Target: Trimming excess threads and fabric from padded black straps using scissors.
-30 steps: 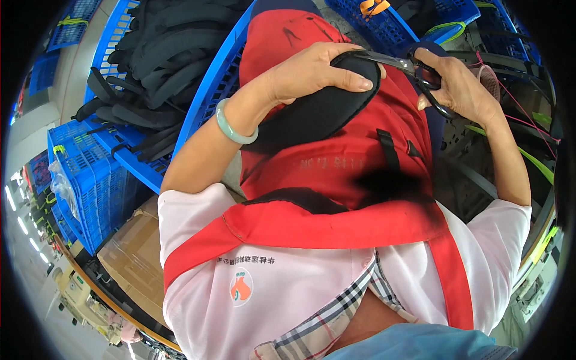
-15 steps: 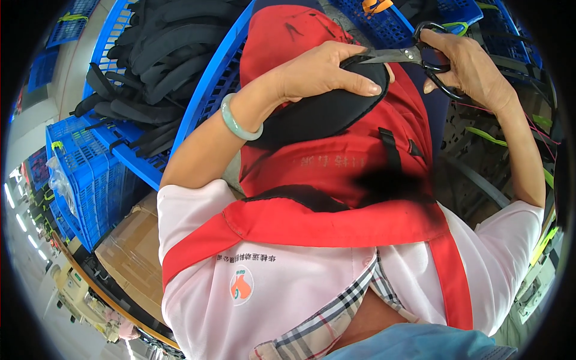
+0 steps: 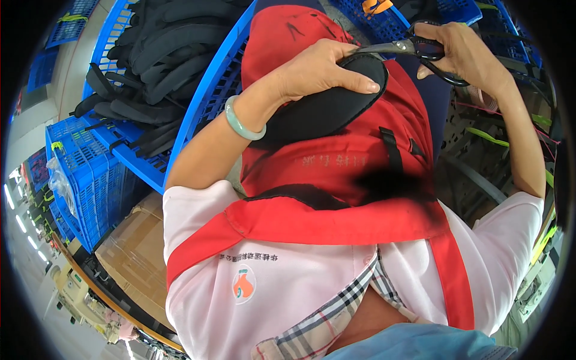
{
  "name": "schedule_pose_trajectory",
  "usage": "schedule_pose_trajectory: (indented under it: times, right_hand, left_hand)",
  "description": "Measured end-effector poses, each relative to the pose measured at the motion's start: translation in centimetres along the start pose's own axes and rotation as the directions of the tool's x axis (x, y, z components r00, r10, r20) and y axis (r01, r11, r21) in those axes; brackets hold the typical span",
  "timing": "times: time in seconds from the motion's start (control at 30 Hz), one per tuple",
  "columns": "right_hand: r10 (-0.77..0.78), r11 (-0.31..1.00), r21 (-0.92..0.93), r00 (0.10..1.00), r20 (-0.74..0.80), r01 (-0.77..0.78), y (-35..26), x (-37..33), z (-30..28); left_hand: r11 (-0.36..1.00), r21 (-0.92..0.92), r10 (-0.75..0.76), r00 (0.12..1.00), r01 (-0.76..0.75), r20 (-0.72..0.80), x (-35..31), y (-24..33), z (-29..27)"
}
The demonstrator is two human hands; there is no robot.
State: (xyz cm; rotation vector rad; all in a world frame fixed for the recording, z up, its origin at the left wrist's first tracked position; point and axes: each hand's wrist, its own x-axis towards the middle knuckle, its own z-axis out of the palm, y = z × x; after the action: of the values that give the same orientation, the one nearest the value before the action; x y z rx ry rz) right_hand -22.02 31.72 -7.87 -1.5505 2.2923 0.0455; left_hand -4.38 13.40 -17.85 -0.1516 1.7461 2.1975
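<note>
My left hand point(image 3: 327, 71) is closed on a black padded fabric piece point(image 3: 318, 115), thumb on top and the other fingers mostly hidden. The piece is long, with a rounded right end, and lies over the red apron on my lap. My right hand point(image 3: 471, 57) grips a pair of scissors point(image 3: 387, 48) by the black loop handles. Their metal blades point left, and the tips reach the upper edge of the padded piece beside my left fingers. What lies right at the tips is too small to make out.
At the left, a blue plastic crate point(image 3: 210, 78) holds a heap of black curved padded pieces point(image 3: 186, 54). Stacked blue crates point(image 3: 90, 174) and a cardboard box point(image 3: 135, 252) stand nearer me. Another blue crate point(image 3: 393, 21) with an orange strip point(image 3: 377, 6) is at the far side.
The scissors have shifted slightly left and away from me with my right hand. A fingertip seen past the padded piece's right end is now hidden. My left hand keeps its hold.
</note>
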Motion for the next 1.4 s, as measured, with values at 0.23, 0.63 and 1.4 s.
schedule_pose_trajectory:
  times: [0.23,0.63,1.4]
  right_hand:
    - [-0.062,0.596,0.802,0.994,0.095,-0.039,-0.5,1.6,4.7]
    - [-0.043,-0.423,0.718,0.779,-0.625,0.553,3.6,3.2,5.6]
    - [0.102,0.415,0.907,0.987,-0.122,0.069,-6.5,-0.7,11.2]
  left_hand:
    - [0.998,-0.052,0.033,0.993,-0.039,-0.11,0.1,-0.4,-0.5]
    - [0.583,0.406,0.746,0.662,-0.704,0.076,-10.7,6.7,5.5]
    - [0.628,-0.469,0.287,0.745,-0.621,-0.602,-0.7,-0.7,-1.7]
